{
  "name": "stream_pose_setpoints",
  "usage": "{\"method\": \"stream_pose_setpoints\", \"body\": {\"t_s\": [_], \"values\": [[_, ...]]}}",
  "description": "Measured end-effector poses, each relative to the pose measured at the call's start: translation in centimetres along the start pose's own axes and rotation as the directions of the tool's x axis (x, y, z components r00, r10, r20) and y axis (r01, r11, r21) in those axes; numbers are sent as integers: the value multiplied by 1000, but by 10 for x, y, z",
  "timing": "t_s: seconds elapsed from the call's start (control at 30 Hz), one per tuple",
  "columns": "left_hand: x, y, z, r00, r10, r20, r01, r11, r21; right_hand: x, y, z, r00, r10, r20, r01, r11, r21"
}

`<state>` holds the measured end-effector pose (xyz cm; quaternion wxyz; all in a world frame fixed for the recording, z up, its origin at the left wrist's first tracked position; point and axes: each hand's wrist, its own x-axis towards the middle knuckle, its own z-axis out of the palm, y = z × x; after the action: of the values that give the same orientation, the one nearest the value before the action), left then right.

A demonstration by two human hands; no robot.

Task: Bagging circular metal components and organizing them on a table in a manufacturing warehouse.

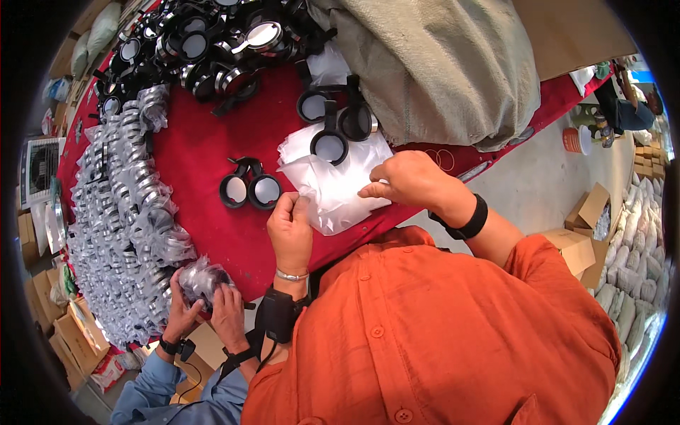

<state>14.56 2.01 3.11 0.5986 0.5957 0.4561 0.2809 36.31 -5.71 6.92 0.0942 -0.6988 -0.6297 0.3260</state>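
The stack of thin clear plastic bags lies on the red table cloth, near the table edge that is closest to the person, and I describe all places from this stack. The left hand is at the near left corner of the stack, and its thumb and forefinger pinch the edge of the top bag. The right hand rests on the right side of the stack, with the fingertips pressed together on the film. I think the work goes well if only one layer is pinched and rubbed open gently while the other hand keeps the stack flat, because such film is slippery and the layers stick together. The bags look soft, half transparent and a little wrinkled. On the far edge of the stack lie black folding magnifiers with round glass lenses and flat handles, and one open pair of magnifiers lies just left of the stack. Far left of it there is a wide heap of bagged magnifiers, shiny and crinkled. Behind the stack, to the right, stands a rough grey-green woven sack. Near left of the stack, a co-worker's hands hold one wrapped piece.
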Motion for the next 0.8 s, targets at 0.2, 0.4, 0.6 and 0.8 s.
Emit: {"method": "stream_pose_setpoints", "body": {"t_s": [0.2,0.4,0.6,0.8], "values": [[-2,14,11,954,240,182,-290,897,334,12,-34,24,993,-29,-113,99,727,679],[-1,-1,6,990,68,123,-92,976,197,22,-27,40,983,183,-9,-100,579,809],[0,5,7,981,40,192,-47,998,36,32,-21,49,980,111,167,-194,326,925],[10,-3,-28,988,-130,-89,122,989,-83,28,-15,33,976,183,121,-166,261,951]]}}
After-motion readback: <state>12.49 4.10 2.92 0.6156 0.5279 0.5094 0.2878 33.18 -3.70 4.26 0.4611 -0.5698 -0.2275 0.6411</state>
